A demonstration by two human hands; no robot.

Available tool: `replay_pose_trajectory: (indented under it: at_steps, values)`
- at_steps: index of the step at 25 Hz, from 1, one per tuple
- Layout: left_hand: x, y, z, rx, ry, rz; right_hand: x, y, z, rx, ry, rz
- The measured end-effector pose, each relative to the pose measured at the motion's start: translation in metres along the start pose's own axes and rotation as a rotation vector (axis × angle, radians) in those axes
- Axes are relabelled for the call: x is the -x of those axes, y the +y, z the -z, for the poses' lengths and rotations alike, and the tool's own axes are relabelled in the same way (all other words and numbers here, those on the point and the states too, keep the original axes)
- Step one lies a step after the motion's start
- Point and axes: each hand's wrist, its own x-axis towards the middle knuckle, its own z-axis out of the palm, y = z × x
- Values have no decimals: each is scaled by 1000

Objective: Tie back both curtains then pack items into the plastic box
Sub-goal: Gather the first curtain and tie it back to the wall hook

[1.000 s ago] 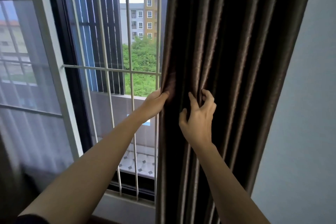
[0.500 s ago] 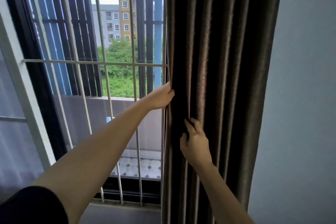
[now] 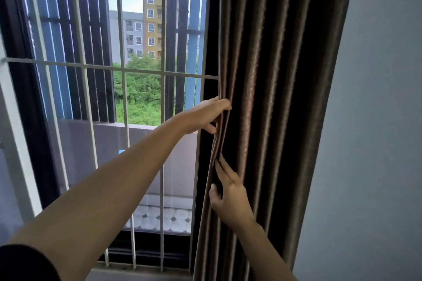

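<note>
Our right hand [image 3: 230,198] has slid lower down the curtain [image 3: 274,98], fingers pinching a fold. Above it, our left hand [image 3: 206,116] grips the curtain's edge beside the window grille [image 3: 124,68].

White window bars [image 3: 124,102] block passage outward — only narrow gaps between them. The gathered brown curtain [image 3: 274,98] hangs just beside the bare wall [image 3: 376,143], touching or not cannot be told. Open air lies this side of the bars.
</note>
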Motion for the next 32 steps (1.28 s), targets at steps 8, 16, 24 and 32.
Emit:
replay_pose_trajectory:
  at_steps: [8,16,24,32]
  values:
    - [5,4,1,-374,92,-35,-36,-24,35,117,232,-142]
    - [6,-2,-8,-233,67,11,13,-7,15,-72,-185,-141]
    - [6,6,-15,-289,65,-47,15,3,7,15,-322,-93]
    - [10,8,-15,-402,111,-61,-1,6,55,147,515,-114]
